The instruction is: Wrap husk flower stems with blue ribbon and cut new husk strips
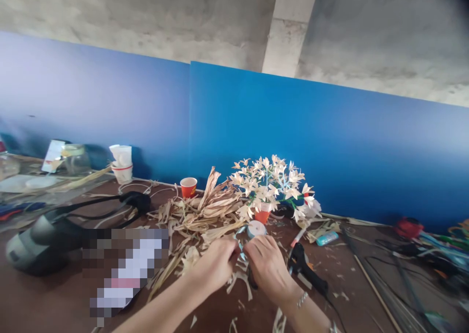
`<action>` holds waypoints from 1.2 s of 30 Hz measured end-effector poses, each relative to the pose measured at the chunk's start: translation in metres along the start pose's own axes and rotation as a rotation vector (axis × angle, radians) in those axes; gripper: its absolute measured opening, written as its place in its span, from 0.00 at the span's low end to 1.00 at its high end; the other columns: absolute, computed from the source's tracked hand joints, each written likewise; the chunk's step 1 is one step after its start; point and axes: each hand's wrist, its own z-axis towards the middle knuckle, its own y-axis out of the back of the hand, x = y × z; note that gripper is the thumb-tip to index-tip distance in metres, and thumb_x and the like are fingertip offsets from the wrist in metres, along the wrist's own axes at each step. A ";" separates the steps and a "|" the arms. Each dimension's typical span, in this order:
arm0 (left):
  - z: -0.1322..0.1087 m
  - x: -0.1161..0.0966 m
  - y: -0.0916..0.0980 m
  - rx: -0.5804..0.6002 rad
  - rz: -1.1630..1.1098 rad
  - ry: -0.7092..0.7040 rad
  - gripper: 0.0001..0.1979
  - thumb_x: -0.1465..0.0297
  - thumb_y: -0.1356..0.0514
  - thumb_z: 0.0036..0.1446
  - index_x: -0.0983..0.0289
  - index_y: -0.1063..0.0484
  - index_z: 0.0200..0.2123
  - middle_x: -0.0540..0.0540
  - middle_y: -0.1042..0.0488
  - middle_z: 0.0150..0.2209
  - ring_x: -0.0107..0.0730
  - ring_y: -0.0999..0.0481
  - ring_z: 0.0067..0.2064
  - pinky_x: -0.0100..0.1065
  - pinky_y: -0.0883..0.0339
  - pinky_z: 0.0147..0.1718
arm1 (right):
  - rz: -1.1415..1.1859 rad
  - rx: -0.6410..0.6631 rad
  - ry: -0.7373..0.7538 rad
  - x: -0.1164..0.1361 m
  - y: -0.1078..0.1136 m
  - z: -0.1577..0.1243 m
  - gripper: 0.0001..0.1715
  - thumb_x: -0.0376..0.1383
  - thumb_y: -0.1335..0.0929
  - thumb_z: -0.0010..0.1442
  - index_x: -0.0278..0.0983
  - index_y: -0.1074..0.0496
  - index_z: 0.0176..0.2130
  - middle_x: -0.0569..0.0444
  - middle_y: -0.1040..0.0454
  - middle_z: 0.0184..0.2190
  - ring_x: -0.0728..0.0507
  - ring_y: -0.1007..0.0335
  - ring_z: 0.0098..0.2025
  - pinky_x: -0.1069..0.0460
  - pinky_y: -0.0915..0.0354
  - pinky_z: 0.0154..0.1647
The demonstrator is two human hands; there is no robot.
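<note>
My left hand [214,264] and my right hand [269,269] meet over a brown table [44,299], fingers curled around a small light blue strip [241,247] pinched between them. A roll of pale tape [256,229] lies just beyond the fingers. Dried corn husk strips [200,213] are heaped behind and to the left of my hands. A bunch of cream husk flowers [271,184] stands in an orange cup [262,216] right behind. A black glue gun [304,267] lies to the right of my right hand.
A grey hair dryer [40,242] with a black cable lies at left. A red paper cup [188,187] and white stacked cups [122,164] stand by the blue wall. Thin sticks and wires [388,284] lie at right, beside a red object [408,227].
</note>
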 end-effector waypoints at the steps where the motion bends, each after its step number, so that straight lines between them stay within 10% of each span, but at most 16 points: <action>1: 0.000 0.000 0.003 0.026 0.054 -0.043 0.08 0.80 0.49 0.47 0.66 0.32 0.24 0.56 0.28 0.27 0.32 0.30 0.30 0.29 0.41 0.29 | -0.005 0.011 -0.014 0.000 0.000 0.001 0.11 0.28 0.42 0.58 0.36 0.37 0.27 0.55 0.34 0.24 0.47 0.40 0.29 0.51 0.46 0.33; 14: -0.012 -0.001 0.029 0.283 0.534 -0.311 0.21 0.88 0.56 0.45 0.67 0.33 0.39 0.60 0.31 0.41 0.36 0.29 0.36 0.33 0.36 0.34 | 0.515 0.295 -0.488 0.002 0.006 0.020 0.08 0.29 0.37 0.49 0.37 0.28 0.26 0.56 0.26 0.22 0.49 0.34 0.25 0.57 0.44 0.26; 36: -0.020 -0.001 0.031 0.200 0.558 -0.516 0.14 0.82 0.55 0.54 0.65 0.33 0.34 0.55 0.31 0.32 0.32 0.31 0.31 0.30 0.39 0.28 | 0.817 0.636 -0.508 -0.021 -0.008 0.022 0.07 0.30 0.33 0.43 0.35 0.26 0.27 0.59 0.29 0.19 0.53 0.38 0.21 0.60 0.45 0.20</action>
